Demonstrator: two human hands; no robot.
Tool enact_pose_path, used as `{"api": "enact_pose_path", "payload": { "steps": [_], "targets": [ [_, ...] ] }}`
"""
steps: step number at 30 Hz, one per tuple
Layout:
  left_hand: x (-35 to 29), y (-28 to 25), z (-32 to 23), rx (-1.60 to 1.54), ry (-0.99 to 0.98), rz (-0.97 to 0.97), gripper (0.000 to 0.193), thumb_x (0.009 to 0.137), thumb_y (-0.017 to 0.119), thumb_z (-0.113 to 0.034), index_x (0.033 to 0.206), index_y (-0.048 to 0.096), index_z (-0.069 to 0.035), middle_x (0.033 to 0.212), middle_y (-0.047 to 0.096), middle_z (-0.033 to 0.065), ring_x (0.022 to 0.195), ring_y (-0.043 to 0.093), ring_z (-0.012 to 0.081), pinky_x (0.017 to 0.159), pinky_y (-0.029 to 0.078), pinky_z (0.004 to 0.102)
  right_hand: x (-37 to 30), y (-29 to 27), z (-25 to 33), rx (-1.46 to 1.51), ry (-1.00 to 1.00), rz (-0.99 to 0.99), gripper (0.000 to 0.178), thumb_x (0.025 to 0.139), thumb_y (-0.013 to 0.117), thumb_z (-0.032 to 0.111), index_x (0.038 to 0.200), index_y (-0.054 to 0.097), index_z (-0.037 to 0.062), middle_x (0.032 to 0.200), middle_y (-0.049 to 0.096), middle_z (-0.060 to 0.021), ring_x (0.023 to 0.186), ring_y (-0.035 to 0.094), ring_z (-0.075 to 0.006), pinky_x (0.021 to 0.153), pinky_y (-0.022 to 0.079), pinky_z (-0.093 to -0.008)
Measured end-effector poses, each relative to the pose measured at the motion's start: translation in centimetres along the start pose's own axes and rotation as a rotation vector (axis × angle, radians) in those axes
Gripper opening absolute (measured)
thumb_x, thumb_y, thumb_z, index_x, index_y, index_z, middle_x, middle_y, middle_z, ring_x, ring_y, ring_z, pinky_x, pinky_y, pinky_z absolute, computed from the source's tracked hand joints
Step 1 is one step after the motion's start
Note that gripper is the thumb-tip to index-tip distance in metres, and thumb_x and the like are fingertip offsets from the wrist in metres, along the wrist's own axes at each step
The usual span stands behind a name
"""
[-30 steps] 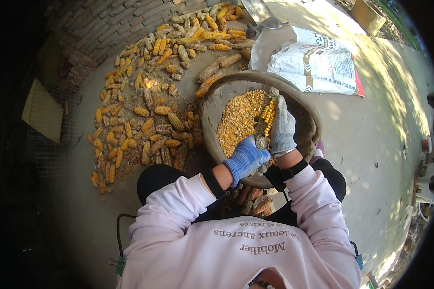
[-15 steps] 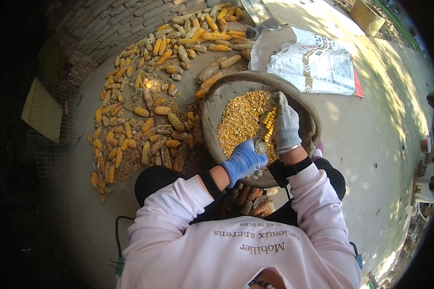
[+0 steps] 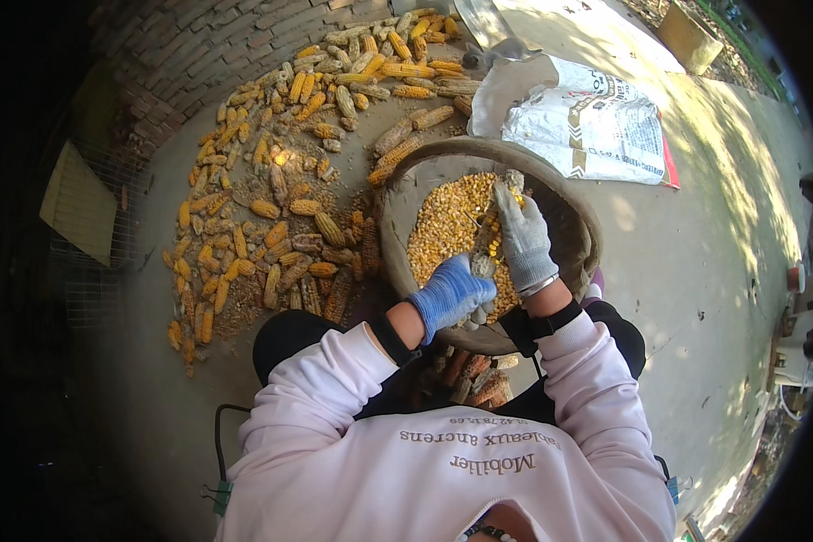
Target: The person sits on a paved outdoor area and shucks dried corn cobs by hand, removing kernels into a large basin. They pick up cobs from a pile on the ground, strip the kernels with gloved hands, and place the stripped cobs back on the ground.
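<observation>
A round brown basin (image 3: 576, 224) sits in front of my knees with a heap of loose yellow corn kernels (image 3: 443, 233) in it. My left hand (image 3: 450, 295), in a blue glove, grips the near end of a corn cob (image 3: 490, 237) that slants over the kernels. My right hand (image 3: 523, 238), in a grey glove, is wrapped around the upper part of the same cob. The cob is partly stripped, with yellow kernels showing near its far end.
A large spread of whole corn cobs (image 3: 280, 199) lies on the ground to my left and beyond the basin. A white printed sack (image 3: 596, 126) lies at the upper right. Bare stripped cobs (image 3: 470, 379) lie between my knees. A brick wall (image 3: 199, 45) curves behind the pile.
Both hands have stayed on the cob over the basin. The right hand has shifted slightly along the cob, and the left hand has turned a little.
</observation>
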State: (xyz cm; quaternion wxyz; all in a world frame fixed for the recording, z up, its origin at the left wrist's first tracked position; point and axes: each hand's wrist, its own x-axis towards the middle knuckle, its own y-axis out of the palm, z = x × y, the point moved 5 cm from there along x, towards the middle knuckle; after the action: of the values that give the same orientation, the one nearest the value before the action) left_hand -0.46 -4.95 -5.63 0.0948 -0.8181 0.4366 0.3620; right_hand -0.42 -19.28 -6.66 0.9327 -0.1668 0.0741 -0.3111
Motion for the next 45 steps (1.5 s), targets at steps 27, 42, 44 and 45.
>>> {"api": "enact_pose_path", "payload": {
  "steps": [27, 42, 44, 45],
  "targets": [
    [1.3, -1.1, -2.0, 0.463, 0.169, -0.272, 0.029, 0.075, 0.063, -0.010, 0.099, 0.050, 0.001, 0.072, 0.061, 0.0136, 0.047, 0.059, 0.0193, 0.039, 0.048, 0.0320, -2.2, 0.9, 0.1, -0.197, 0.117, 0.040, 0.056, 0.089, 0.054, 0.026, 0.131, 0.032, -0.0034, 0.101, 0.061, -0.0204, 0.092, 0.060, -0.0304, 0.080, 0.046, -0.0325],
    [0.6, -0.5, -2.1, 1.039, 0.004, -0.312, 0.061, 0.073, 0.066, -0.026, 0.118, 0.039, 0.006, 0.100, 0.059, 0.0267, 0.096, 0.059, 0.0365, 0.083, 0.048, 0.0412, -1.3, -0.8, -0.4, -0.139, 0.262, -0.249, 0.050, 0.083, 0.059, 0.044, 0.090, 0.055, -0.0054, 0.074, 0.059, -0.0234, 0.073, 0.061, -0.0340, 0.066, 0.047, -0.0390],
    [0.4, -0.6, -1.9, 0.953, 0.036, -0.320, 0.065, 0.071, 0.068, -0.024, 0.119, 0.038, 0.007, 0.098, 0.060, 0.0255, 0.092, 0.061, 0.0343, 0.081, 0.049, 0.0393, -1.1, -0.7, 0.1, -0.159, 0.178, -0.218, 0.052, 0.082, 0.058, 0.047, 0.081, 0.054, -0.0047, 0.067, 0.057, -0.0250, 0.070, 0.059, -0.0377, 0.062, 0.045, -0.0418],
    [0.4, -0.9, -1.8, 0.928, 0.050, -0.299, 0.066, 0.070, 0.068, -0.024, 0.120, 0.038, 0.007, 0.096, 0.061, 0.0249, 0.090, 0.061, 0.0334, 0.080, 0.049, 0.0384, -1.1, -0.7, 0.1, -0.181, 0.150, -0.208, 0.053, 0.082, 0.058, 0.049, 0.076, 0.053, -0.0043, 0.064, 0.055, -0.0258, 0.068, 0.059, -0.0395, 0.060, 0.045, -0.0432]
  ]
}}
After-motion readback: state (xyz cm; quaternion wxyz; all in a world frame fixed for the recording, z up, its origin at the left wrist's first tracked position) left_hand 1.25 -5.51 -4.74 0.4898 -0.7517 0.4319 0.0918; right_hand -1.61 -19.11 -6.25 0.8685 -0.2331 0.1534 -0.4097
